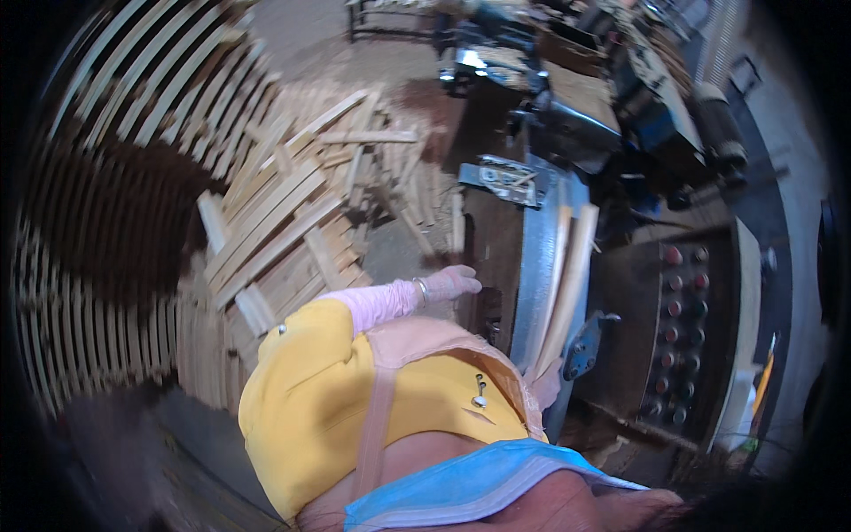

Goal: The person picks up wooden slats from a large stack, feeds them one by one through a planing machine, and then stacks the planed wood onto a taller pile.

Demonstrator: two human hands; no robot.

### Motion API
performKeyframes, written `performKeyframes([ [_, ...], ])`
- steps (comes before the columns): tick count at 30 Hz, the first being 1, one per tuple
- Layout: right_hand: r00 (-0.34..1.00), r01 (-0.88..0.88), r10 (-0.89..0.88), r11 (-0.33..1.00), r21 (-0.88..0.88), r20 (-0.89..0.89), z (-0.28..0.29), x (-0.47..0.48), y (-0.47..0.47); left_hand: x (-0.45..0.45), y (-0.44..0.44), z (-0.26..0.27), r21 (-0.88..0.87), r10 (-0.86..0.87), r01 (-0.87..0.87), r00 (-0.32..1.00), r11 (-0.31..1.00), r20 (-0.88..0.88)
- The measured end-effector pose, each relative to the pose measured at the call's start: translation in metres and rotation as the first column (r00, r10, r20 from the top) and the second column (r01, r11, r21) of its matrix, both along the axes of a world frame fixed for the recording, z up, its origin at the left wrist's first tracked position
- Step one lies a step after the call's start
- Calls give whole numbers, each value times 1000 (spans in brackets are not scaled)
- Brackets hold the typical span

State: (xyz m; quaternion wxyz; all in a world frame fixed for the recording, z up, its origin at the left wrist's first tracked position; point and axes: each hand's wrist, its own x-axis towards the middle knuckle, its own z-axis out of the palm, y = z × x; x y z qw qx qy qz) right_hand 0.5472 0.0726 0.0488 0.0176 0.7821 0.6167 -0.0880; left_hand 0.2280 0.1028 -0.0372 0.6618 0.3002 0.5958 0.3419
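My left hand [454, 282], in a pale glove with a bangle at the wrist, reaches out beside the dark side of the machine, near its edge. I see nothing in it, though its fingers are blurred. At the near end of the machine's metal bed [533, 266], my right hand [546, 386] is at the lower end of a wooden strip [573, 279]; the apron's edge partly hides this hand. A second wooden strip [557, 266] lies alongside on the bed. A metal fitting [508, 181] sits across the bed farther along.
Piled wooden strips [279, 233] lie on the left, with stacked slats [100, 319] beyond. A control panel with several buttons [681, 332] stands at right. Machine parts [578, 113] and a ribbed hose [721, 53] are at the upper right. A blue bracket [585, 349] sticks up beside the bed.
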Motion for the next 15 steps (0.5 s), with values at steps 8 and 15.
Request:
performKeyframes([
  [8, 958, -161, 244, 893, 420, -151, -41, -91, 146, -104, -49, -54, 260, 476, -405, 652, 877, -590],
  [15, 943, -200, 291, 884, 423, -161, -34, -95, 143, -230, -138, -12, 160, 254, -359, 233, 920, -939],
])
